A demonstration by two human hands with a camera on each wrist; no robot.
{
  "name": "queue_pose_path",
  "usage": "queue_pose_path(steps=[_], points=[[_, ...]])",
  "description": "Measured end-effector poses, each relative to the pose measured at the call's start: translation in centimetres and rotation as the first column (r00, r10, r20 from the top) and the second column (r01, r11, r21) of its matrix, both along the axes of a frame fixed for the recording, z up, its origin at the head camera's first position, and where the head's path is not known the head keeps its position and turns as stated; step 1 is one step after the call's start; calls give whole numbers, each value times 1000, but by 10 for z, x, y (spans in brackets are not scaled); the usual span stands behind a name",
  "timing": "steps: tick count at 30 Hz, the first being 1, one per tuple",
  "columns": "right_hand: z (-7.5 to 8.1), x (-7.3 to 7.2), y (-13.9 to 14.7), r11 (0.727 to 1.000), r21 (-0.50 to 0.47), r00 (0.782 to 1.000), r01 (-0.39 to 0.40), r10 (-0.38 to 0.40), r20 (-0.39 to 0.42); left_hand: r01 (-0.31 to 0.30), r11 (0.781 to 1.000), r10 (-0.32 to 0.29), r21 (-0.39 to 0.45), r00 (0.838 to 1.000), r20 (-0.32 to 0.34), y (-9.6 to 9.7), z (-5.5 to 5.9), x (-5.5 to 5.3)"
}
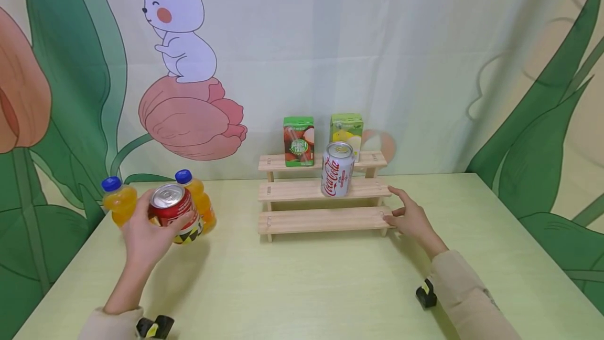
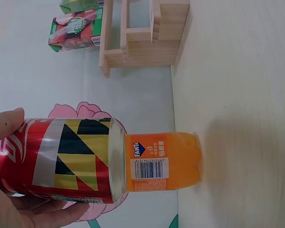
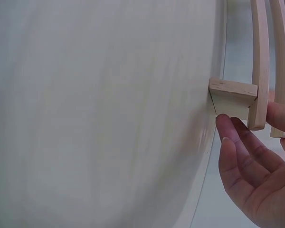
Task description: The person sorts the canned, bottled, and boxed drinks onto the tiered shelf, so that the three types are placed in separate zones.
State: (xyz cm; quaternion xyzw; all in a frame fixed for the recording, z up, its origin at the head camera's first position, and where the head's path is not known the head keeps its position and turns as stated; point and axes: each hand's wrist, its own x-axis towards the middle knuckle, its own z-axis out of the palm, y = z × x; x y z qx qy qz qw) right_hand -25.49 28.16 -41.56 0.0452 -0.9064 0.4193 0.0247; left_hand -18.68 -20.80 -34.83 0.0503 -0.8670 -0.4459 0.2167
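Observation:
My left hand (image 1: 148, 232) grips a red soda can (image 1: 173, 206) above the table, thumb and fingers round its sides. In the left wrist view the red can (image 2: 57, 159) has a yellow-and-black checked band near its base. My right hand (image 1: 412, 219) holds the right end of a three-tier wooden shelf (image 1: 321, 219). In the right wrist view, fingers (image 3: 242, 142) are bent about the end of the lowest plank (image 3: 260, 61). A white Coca-Cola can (image 1: 337, 169) stands upright on the middle tier.
On the top tier stand a red-and-green juice carton (image 1: 299, 141) and a green-and-yellow carton (image 1: 347, 126), partly behind the white can. Two orange drink bottles with blue caps, a left bottle (image 1: 120, 201) and a right bottle (image 1: 202, 201), stand behind my left hand. A printed curtain (image 1: 283, 25) hangs behind the table (image 1: 292, 287).

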Motion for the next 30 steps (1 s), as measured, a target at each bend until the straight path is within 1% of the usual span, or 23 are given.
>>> queue_pose_path(steps=[9,21,25,30], points=[[0,0,0,1000,6,1000,-7,7,-4,28,1000,-28,6,1000,-8,8,3,-3],[3,0,0,1000,7,1000,-5,5,-1,62,998,-63,-12,997,-53,19,1,-10],[3,1,1,1000,8,1000,-8,8,-1,74,997,-75,-19,996,-47,24,1,-13],[2,1,0,1000,0,1000,-20,20,8,105,994,-105,-5,993,-54,28,0,-14]])
